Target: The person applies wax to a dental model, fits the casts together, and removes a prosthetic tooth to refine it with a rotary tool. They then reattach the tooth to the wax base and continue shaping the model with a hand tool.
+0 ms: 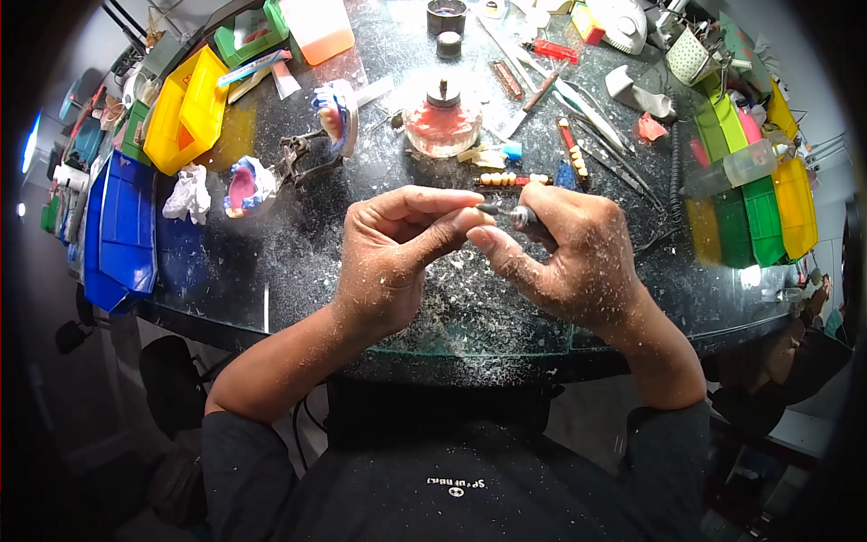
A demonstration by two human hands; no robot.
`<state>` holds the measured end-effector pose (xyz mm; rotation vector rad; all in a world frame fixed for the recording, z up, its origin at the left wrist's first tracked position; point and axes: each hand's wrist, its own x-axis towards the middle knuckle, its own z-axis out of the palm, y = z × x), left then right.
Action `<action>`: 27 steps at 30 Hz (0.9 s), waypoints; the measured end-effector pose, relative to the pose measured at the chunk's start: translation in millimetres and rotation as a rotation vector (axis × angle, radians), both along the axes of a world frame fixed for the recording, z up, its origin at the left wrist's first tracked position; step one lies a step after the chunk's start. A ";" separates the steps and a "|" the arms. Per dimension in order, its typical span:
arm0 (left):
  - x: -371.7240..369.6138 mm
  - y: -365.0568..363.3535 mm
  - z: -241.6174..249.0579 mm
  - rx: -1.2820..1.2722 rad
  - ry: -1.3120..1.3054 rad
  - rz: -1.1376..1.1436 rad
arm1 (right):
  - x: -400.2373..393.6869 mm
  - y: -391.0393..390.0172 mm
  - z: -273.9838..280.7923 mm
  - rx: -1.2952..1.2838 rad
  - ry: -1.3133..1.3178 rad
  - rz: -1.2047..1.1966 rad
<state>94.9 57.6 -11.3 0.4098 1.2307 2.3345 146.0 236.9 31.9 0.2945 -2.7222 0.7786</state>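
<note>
My right hand (578, 248) is wrapped round a dark metallic handpiece (524, 218), whose thin tip points left. Thumb and fingers of my left hand (388, 248) are pinched together at that tip, around something too small to make out. The two hands nearly touch, above the dust-covered front of the dark worktop. Pale dust lies on both hands and forearms. Just behind the fingers is a strip of teeth on red wax (515, 180), and behind that a glass burner (442, 122) with reddish contents.
Dental models (248, 185) and an articulator (307, 155) stand at the left, beside a yellow bin (187, 110) and a blue bin (120, 237). Metal tools (591, 116) lie at the back right. Green and yellow bins (797, 210) line the right edge, near another person's arm (784, 348).
</note>
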 end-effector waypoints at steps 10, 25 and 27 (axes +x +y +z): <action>-0.5 -0.2 -1.3 -0.011 -0.015 -0.005 | -0.4 0.7 6.1 0.038 -0.140 -0.051; 0.1 0.2 1.4 -0.016 0.004 0.005 | 0.5 1.5 1.6 0.050 -0.025 -0.016; 0.5 0.1 0.9 0.014 -0.020 -0.002 | 0.2 1.2 0.3 0.041 -0.020 -0.009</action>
